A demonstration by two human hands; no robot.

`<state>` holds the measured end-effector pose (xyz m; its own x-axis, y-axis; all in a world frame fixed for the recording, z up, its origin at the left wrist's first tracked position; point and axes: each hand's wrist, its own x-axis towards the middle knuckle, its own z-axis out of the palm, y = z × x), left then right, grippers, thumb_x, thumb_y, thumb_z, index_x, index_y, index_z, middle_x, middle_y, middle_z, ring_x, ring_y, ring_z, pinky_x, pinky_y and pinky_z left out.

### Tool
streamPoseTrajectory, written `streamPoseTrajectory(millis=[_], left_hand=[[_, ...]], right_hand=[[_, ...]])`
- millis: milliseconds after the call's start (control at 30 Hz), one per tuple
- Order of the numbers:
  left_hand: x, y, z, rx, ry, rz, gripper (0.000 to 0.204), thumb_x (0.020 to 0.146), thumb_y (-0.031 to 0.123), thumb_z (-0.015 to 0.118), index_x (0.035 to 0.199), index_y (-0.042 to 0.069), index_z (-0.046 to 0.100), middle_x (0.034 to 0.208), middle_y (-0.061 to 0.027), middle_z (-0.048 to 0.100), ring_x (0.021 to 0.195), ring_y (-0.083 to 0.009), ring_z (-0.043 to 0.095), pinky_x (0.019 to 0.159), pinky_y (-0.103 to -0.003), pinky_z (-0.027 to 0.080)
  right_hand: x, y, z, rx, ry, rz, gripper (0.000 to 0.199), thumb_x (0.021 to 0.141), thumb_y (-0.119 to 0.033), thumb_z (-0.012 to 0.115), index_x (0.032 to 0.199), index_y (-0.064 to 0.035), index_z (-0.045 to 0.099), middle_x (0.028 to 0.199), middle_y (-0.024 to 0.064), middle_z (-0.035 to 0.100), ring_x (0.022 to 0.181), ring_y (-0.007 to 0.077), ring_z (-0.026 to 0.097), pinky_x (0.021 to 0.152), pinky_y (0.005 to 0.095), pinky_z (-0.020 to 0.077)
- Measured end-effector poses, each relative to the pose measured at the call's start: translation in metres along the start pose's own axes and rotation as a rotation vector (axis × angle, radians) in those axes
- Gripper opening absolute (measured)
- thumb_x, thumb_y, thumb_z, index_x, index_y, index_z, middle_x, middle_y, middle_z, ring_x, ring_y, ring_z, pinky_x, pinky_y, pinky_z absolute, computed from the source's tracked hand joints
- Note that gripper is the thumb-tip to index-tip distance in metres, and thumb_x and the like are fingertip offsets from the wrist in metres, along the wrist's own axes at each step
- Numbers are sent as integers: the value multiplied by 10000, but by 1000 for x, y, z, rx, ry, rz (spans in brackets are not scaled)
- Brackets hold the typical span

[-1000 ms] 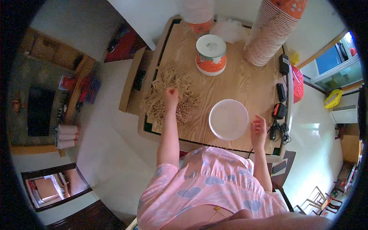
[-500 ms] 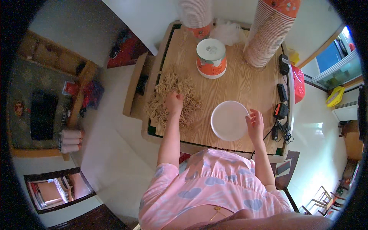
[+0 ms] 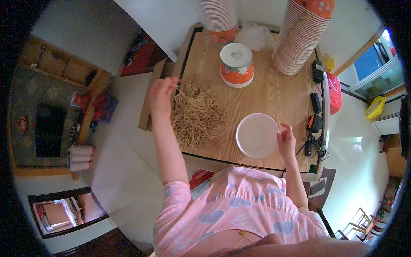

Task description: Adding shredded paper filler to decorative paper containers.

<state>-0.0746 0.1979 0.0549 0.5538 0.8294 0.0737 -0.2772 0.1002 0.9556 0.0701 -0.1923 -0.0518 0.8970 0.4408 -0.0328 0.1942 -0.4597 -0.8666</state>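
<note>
My left hand (image 3: 161, 99) is raised beyond the table's left edge, its fingers pinched on a thin tan strand (image 3: 179, 88) that reaches toward the pile. That loose, tangled pile of tan strands (image 3: 197, 113) covers the left part of the table. In front of me stands a round white paper bucket (image 3: 257, 135), its open mouth upward and no contents showing. Beside its right rim is my right hand (image 3: 287, 139), thumb and forefinger apart, the thumb close to the rim; whether it touches cannot be made out.
Behind the bucket stands an orange-and-white paper bucket (image 3: 236, 70), bottom up. Tall stacks of similar buckets (image 3: 302, 38) rise at the back, with clear plastic wrap (image 3: 255, 36) between them. Black adapters and cables (image 3: 314, 124) line the table's right edge. A cardboard box (image 3: 145, 109) sits left of the table.
My left hand has moved out of the pile, up and to the left, drawing a strand with it. My right hand's fingers have shifted slightly away from the bucket's rim.
</note>
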Motion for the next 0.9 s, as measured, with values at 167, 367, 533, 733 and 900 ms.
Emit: streamPoseTrajectory(millis=[167,367,533,733,900], left_hand=[[-10,87,-5,-224,-15,326,146,825,160,563,874,22,561,907,-122,587,872,-224,553,870,-367,411],[-23,165,-15,-350,120,559,203,852,166,543,914,-27,537,984,-137,559,900,-217,526,889,-371,414],[-10,198,-25,-474,3,651,190,863,119,513,957,-46,500,994,-166,544,869,-235,523,853,-382,421],[-4,245,-48,-623,-158,778,166,860,89,492,925,-62,479,938,-182,537,824,-257,509,751,-402,415],[-38,242,-29,-606,-360,341,276,895,201,426,975,-40,532,871,-131,559,625,-183,439,638,-275,420]], right_hand=[[-5,6,-3,-39,-14,-13,342,761,-3,552,1087,-65,468,582,38,432,535,146,438,530,283,407],[-11,-4,-5,-23,-43,3,381,754,-14,567,1114,-71,460,595,51,456,541,166,466,538,293,422],[-13,-9,-7,-125,-35,13,412,746,-34,601,1129,-72,454,612,55,464,550,174,479,549,295,429],[-6,3,-6,-86,-4,-65,464,745,-51,612,1166,-84,420,622,71,468,573,200,493,582,320,446],[-15,-1,-10,-180,-187,141,512,753,-61,595,1206,-95,358,655,98,528,637,242,562,594,334,458]])
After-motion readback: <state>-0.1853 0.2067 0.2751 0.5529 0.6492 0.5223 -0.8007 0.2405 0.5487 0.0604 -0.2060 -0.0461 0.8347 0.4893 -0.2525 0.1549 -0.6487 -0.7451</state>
